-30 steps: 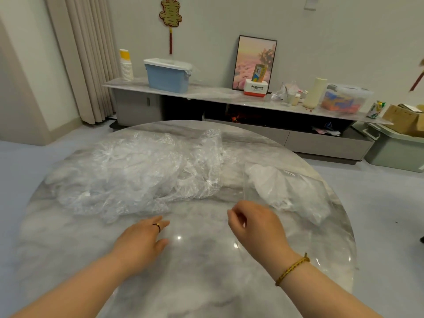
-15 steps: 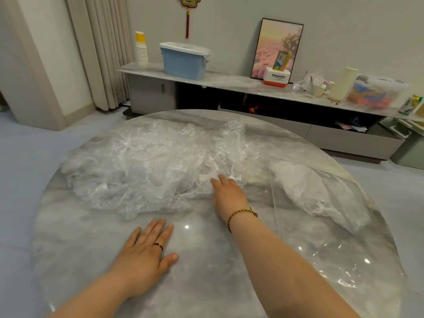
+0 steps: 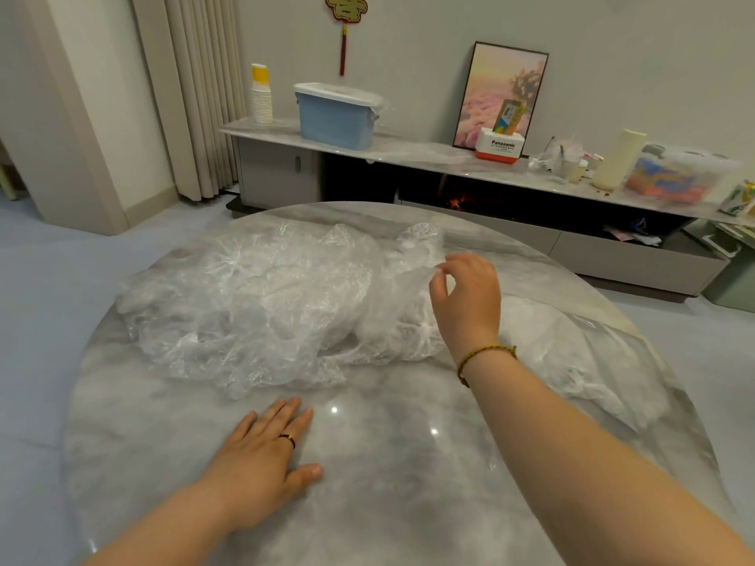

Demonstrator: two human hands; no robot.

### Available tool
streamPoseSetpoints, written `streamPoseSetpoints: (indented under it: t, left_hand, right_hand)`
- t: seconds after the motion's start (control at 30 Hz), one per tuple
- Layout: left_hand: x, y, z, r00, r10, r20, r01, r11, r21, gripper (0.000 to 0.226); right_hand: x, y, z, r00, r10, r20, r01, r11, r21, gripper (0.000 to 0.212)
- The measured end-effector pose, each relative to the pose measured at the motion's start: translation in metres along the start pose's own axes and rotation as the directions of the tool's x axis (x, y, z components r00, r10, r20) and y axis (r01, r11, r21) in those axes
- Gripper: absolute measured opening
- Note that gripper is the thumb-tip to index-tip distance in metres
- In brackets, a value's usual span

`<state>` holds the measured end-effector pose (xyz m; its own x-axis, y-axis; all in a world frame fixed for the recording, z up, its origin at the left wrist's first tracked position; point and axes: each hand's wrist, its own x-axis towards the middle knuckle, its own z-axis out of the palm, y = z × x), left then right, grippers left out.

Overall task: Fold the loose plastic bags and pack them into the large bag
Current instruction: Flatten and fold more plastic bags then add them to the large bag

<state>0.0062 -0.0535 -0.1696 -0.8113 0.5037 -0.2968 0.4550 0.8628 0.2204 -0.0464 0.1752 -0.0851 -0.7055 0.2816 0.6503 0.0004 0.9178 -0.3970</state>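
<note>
A heap of crumpled clear plastic bags (image 3: 261, 304) covers the far left half of the round marble table (image 3: 388, 463). My right hand (image 3: 467, 298) is raised over the heap's right end and pinches a thin clear bag (image 3: 400, 292) between thumb and fingers, lifting its edge. My left hand (image 3: 265, 455) rests flat on the bare marble near the front, fingers straight. The large clear bag (image 3: 588, 361) lies flat at the right side of the table with white folded plastic inside it.
Behind the table runs a low cabinet (image 3: 449, 165) carrying a blue bin (image 3: 335, 116), stacked cups (image 3: 261, 96), a framed picture (image 3: 508, 91) and a clear storage box (image 3: 678, 173). Curtains (image 3: 192, 96) hang at the left. Pale floor surrounds the table.
My right hand went from the near table edge into the heap, then rose with a bag pinched in its fingers. My left hand settled flat on the table. The camera came closer.
</note>
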Motion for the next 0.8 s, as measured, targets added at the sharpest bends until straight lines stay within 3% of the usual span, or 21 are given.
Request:
streamPoseSetpoints:
  t: [0.07,0.13,0.2,0.33,0.4,0.5,0.6,0.7,0.8]
  left_hand:
    - [-0.005,0.003,-0.008,0.999,-0.017,-0.045,0.018,1.0,0.009,0.154]
    - [-0.012,0.009,-0.012,0.98,-0.034,-0.197,0.029,0.999,-0.026,0.121]
    - [-0.018,0.015,-0.017,0.938,-0.036,-0.346,0.018,0.998,-0.056,0.107]
    - [-0.034,0.031,-0.024,0.918,0.064,-0.391,-0.086,0.996,-0.04,0.081]
    - [-0.042,0.039,-0.02,0.925,0.143,-0.352,-0.175,0.983,-0.059,0.089]
    - [-0.048,0.046,-0.003,0.891,0.251,-0.38,-0.224,0.968,0.115,0.085]
    - [-0.048,0.048,0.01,0.862,0.361,-0.355,-0.337,0.933,0.128,0.063]
    - [-0.046,0.044,0.02,0.895,0.354,-0.273,-0.336,0.935,0.109,0.032]
    - [-0.042,0.038,0.023,0.927,0.27,-0.261,-0.277,0.961,0.01,0.067]
  right_hand:
    - [-0.016,-0.001,-0.014,0.984,-0.129,-0.119,0.132,0.991,0.018,0.017]
    - [-0.041,-0.001,-0.028,0.967,-0.235,-0.101,0.237,0.972,0.005,0.023]
    - [-0.071,-0.002,-0.043,0.947,-0.308,-0.087,0.311,0.95,0.02,0.026]
    - [-0.125,0.002,-0.058,0.909,-0.413,-0.061,0.417,0.906,0.08,0.031]
    - [-0.148,0.005,-0.063,0.891,-0.455,0.012,0.452,0.887,0.091,0.026]
    - [-0.171,0.007,-0.07,0.839,-0.503,0.209,0.482,0.864,0.143,0.022]
    - [-0.186,0.012,-0.075,0.746,-0.527,0.408,0.468,0.85,0.242,0.02]
    - [-0.196,0.018,-0.081,0.65,-0.542,0.532,0.429,0.84,0.332,0.012]
    - [-0.202,0.028,-0.085,0.608,-0.507,0.611,0.48,0.848,0.225,0.041]
